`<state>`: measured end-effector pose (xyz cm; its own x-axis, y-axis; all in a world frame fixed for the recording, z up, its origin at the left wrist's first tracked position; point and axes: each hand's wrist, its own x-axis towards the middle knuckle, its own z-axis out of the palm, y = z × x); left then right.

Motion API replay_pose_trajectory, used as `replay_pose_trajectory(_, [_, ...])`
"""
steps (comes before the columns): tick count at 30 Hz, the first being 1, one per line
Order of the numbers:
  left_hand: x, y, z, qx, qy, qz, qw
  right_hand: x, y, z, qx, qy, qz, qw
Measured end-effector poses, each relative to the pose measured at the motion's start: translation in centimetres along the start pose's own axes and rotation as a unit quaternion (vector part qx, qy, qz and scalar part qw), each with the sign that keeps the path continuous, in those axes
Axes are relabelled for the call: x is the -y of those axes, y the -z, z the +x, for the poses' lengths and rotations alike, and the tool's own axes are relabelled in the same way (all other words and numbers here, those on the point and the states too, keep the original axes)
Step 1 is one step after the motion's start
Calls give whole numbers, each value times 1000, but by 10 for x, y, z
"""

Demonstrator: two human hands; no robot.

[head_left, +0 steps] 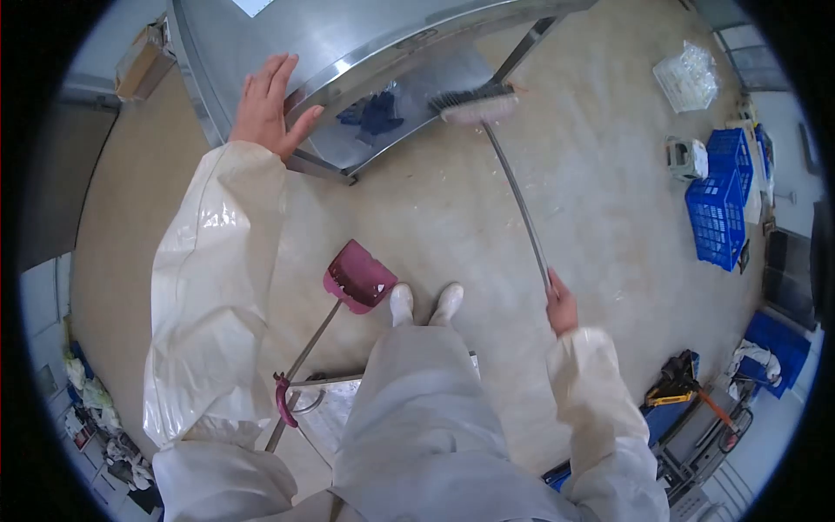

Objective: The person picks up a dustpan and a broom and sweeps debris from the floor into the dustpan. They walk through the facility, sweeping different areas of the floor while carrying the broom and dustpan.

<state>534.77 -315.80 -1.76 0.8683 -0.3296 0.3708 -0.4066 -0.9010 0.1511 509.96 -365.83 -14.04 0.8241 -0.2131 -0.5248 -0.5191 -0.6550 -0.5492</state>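
Observation:
My right hand (561,306) is wrapped round the metal handle of a broom (517,190). The broom's dark-bristled head (480,107) lies at the edge of the lower shelf of a steel table (291,39). At the table's near edge, my left hand (268,111) has its fingers stretched out and its thumb apart, holding nothing. A dark pink dustpan (355,265) with bits of debris inside rests on the floor just left of my white boots (424,304). Its long handle runs back under my left sleeve.
Dark blue gloves (376,113) lie on the table's lower shelf (326,150). Small bits are scattered over the floor. To the right stand blue crates (718,217) and a white basket (685,83) with clear plastic. A metal-topped step or stand (335,409) is close by my legs.

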Motion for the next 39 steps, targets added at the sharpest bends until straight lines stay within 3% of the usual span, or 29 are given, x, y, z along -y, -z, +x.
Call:
replay_pose_trajectory(1, [0, 0, 0, -1, -4, -1, 1000, 14, -10, 24, -44, 115, -30, 992])
replay_pose_trajectory(3, [-1, -2, 1, -3, -9, 1, 1000, 51, -34, 78, -45, 132, -36, 990])
replay_pose_trajectory(4, [-1, -3, 0, -4, -11, 6, 1000, 56, -49, 113, -60, 194, -54, 978])
replay_pose_trajectory(7, [1, -3, -1, -11, -12, 0, 1000, 121, -58, 159, -7, 15, -104, 994])
replay_pose_trajectory(10, [11, -7, -2, -26, -22, -6, 999, 104, -46, 157, -23, 40, -177, 983])
replay_pose_trajectory(12, [14, -9, -3, -32, -19, -5, 999, 85, -22, 134, 13, 35, -262, 964])
replay_pose_trajectory(14, [15, -6, -5, -26, -6, 4, 1000, 66, 7, 109, 28, 25, -265, 964])
replay_pose_trajectory(16, [15, -4, -7, -14, 5, 2, 1000, 43, 35, 88, 29, 74, -189, 979])
replay_pose_trajectory(18, [18, -3, -7, -13, 13, -3, 1000, 124, 52, 30, 55, -217, -116, 968])
replay_pose_trajectory(22, [19, -10, -9, -32, 16, -40, 999, 91, 50, 13, 18, -46, -124, 991])
replay_pose_trajectory(26, [16, -9, -7, -41, 1, -32, 999, 81, 9, 87, -35, 191, -181, 964])
replay_pose_trajectory(28, [14, -8, -7, -39, 4, -10, 999, 126, -6, 107, 12, 58, -236, 970])
replay_pose_trajectory(33, [16, -5, -7, -32, 2, -24, 999, 87, 14, 76, 31, 10, -234, 972])
replay_pose_trajectory(35, [20, -6, -7, -37, 0, -30, 999, 19, 30, 61, -38, 177, -151, 972])
replay_pose_trajectory(39, [19, -10, -7, -42, 2, -36, 998, 81, 47, 0, 6, -114, -135, 984])
